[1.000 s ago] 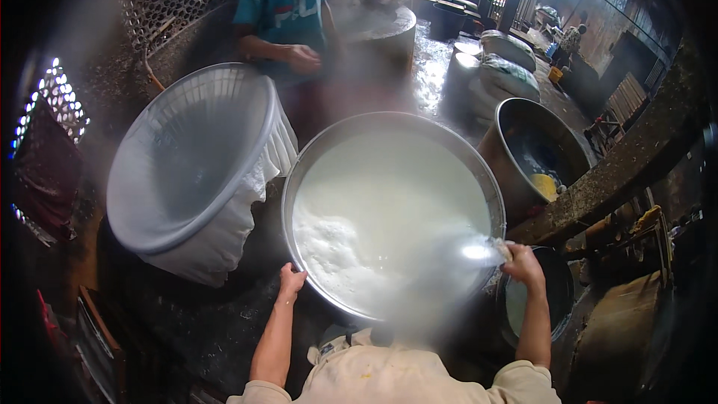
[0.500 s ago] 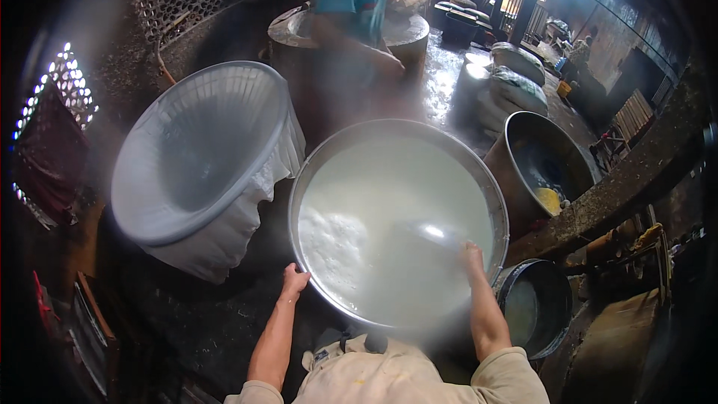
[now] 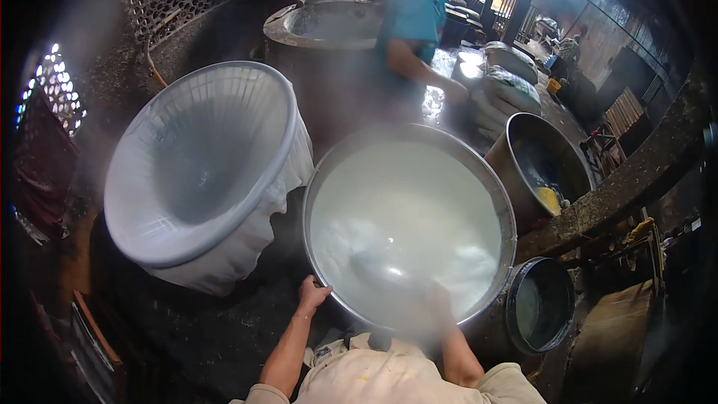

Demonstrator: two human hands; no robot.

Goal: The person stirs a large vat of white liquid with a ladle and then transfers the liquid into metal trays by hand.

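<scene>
Apparently under way, not finished

Pinching the near-left rim of the wide round silver metal vat (image 3: 506, 209) with left hand (image 3: 313, 295); reaching over the vat's near side with right hand (image 3: 440, 303) to a blurred shiny metal scoop (image 3: 389, 273) in pale milky liquid (image 3: 407, 202), unable to tell that grip through white steam (image 3: 410, 313). Judged partway along, with much liquid left in the vat; cannot tell the amount done. Hemmed in left of the vat by a large round white cloth-lined basin (image 3: 202, 150), near-right by a dark round drum (image 3: 562, 314), beyond by a person in a teal shirt (image 3: 411, 22)
</scene>
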